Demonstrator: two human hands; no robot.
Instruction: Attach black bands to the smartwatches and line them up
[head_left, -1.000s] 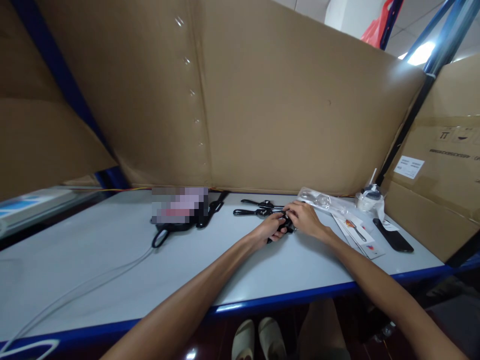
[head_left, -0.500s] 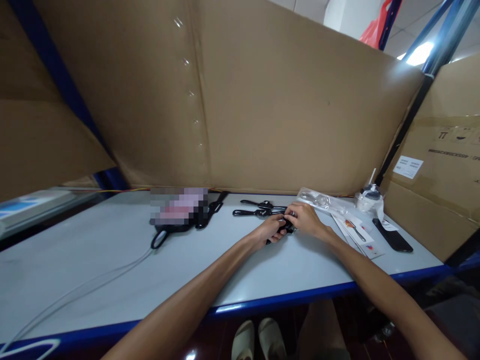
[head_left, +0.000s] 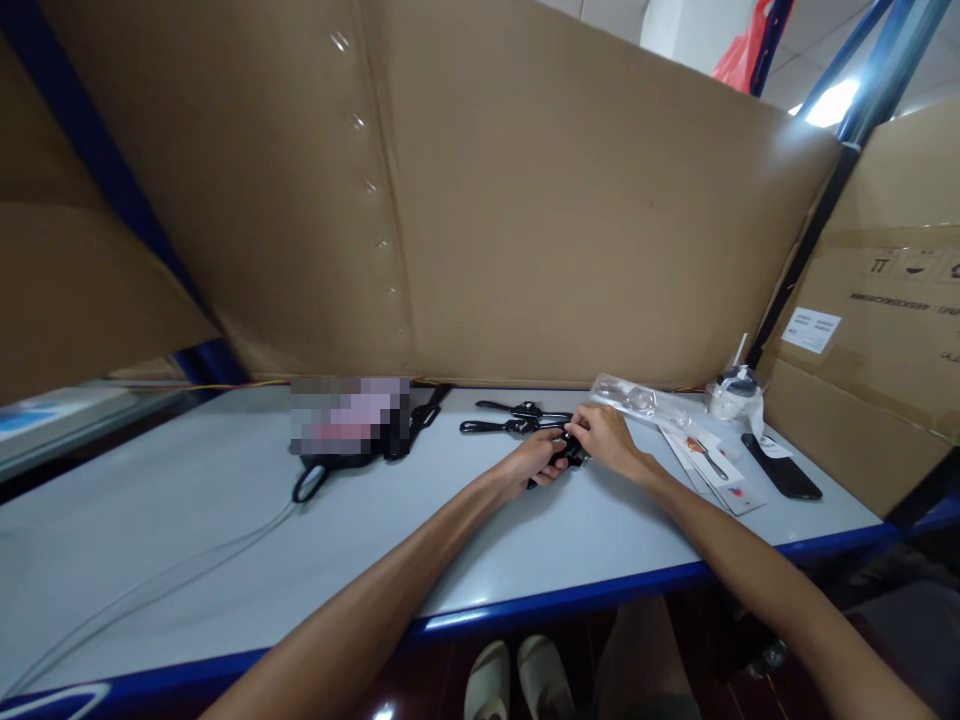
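Observation:
My left hand (head_left: 538, 462) is closed around a black metal spokeshave (head_left: 574, 455), held just above the table; its far parts are hidden by my fingers. The fingertips of my right hand (head_left: 606, 436) pinch at the middle of this same tool, and the small part they touch cannot be made out. Just behind my hands, two more black spokeshaves lie side by side on the table: a nearer spokeshave (head_left: 491, 427) and a farther spokeshave (head_left: 510, 408). Their right ends reach behind my hands.
To the right are a clear plastic package (head_left: 637, 398), printed cards (head_left: 709, 460), a black phone-like slab (head_left: 784, 470) and a white cup-like container (head_left: 735, 395). A blurred-out device (head_left: 349, 425) with a white cable (head_left: 187, 560) sits left. Cardboard (head_left: 525, 200) walls the back; a blue edge (head_left: 525, 612) runs along the front.
The camera view has turned slightly to the right. Both hands stay on the spokeshave with almost the same grip; the right fingers have shifted only slightly.

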